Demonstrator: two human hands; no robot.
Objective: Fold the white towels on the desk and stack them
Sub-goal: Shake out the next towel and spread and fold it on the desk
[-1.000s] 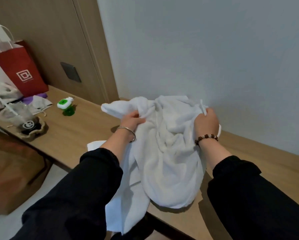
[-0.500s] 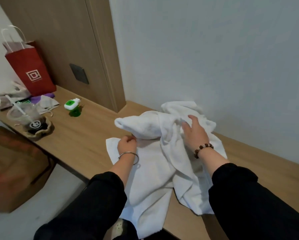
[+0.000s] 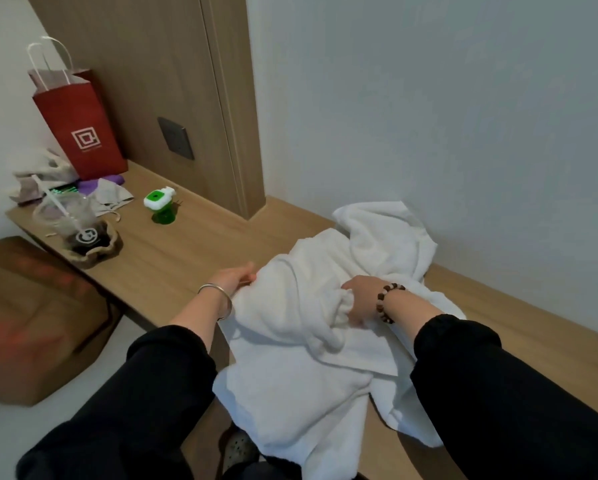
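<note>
Where the right hand (image 3: 359, 296) lay flat, it now clutches the bunched towel (image 3: 290, 341), left hand (image 3: 236, 277) pinching its left edge

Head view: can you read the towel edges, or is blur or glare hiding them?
Head view: soft even light, no glare; towels, left hand and right hand fairly sharp, folds readable; cardboard box lower left smeared; door frame slants, wide-angle.
</note>
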